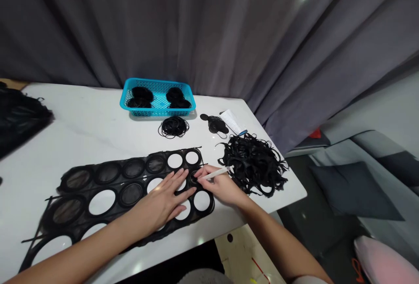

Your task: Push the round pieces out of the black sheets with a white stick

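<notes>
Our left hand (160, 201) lies open and flat on a black cut-out sheet of joined rings (108, 188), its fingers spread across the round openings. Some rings hold dark mesh, while others are open and show the white table (81, 118) beneath. Our right hand (218, 183) is closed around a white pen (216, 172), with the tip held over a ring just beside our left fingertips; we cannot tell whether it touches. Beyond the sheet, a blue plastic basket (157, 111) holds 4 black bundles, and a small black coil (173, 127) lies just in front of it. A tangled pile of black strips (252, 164) sits close to our right hand, near a small black cut piece (214, 123) and a white tube (233, 121). A grey curtain (163, 22) hangs behind the table.
</notes>
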A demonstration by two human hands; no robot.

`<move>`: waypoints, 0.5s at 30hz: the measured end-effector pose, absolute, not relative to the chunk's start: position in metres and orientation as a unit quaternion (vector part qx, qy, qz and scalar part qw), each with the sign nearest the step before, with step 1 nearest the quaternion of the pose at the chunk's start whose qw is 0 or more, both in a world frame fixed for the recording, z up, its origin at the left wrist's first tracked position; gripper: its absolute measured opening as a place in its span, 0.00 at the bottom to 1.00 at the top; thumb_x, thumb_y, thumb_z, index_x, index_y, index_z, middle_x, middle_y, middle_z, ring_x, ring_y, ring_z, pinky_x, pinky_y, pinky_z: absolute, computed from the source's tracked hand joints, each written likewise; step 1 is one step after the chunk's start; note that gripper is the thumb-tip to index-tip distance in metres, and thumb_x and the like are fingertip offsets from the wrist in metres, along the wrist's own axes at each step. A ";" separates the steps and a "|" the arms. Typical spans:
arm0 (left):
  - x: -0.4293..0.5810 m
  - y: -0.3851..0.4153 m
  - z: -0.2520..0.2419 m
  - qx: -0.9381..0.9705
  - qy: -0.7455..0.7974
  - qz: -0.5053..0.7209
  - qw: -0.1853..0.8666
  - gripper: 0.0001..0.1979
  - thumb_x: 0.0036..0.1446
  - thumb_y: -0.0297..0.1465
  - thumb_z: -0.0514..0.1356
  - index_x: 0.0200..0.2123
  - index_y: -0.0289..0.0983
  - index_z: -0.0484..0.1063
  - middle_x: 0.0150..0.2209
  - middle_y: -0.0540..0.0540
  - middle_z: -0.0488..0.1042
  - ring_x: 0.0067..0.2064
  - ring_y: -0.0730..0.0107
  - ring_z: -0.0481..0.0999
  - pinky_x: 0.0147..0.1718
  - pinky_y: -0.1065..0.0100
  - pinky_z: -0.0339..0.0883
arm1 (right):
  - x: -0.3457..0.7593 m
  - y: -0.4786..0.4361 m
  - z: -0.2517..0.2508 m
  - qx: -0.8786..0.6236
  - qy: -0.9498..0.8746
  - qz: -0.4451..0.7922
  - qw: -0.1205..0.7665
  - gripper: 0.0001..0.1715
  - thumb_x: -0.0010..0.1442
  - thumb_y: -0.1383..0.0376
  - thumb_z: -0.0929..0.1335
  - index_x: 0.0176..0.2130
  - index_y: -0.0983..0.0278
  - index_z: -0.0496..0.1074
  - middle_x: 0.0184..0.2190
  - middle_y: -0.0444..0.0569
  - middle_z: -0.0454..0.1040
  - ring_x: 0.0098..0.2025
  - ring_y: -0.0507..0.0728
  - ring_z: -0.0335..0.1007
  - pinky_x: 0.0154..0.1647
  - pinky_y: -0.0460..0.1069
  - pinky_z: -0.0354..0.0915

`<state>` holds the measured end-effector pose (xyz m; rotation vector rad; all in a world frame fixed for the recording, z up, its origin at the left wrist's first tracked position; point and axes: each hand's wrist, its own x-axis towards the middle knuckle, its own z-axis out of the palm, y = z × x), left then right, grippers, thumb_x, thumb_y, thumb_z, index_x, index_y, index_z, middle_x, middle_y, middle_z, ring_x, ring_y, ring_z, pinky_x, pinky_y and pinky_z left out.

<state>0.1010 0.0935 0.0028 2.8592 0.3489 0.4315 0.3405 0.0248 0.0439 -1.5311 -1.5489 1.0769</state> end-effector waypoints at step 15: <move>0.101 0.092 0.004 0.977 0.119 0.149 0.098 0.27 0.69 0.34 0.58 0.69 0.46 0.59 0.75 0.38 0.41 0.71 0.44 0.55 0.65 0.45 0.59 | 0.343 0.032 0.040 -0.569 -0.636 0.386 0.351 0.10 0.62 0.68 0.69 0.29 0.61 0.65 0.39 0.46 0.74 0.44 0.56 0.71 0.48 0.51 0.63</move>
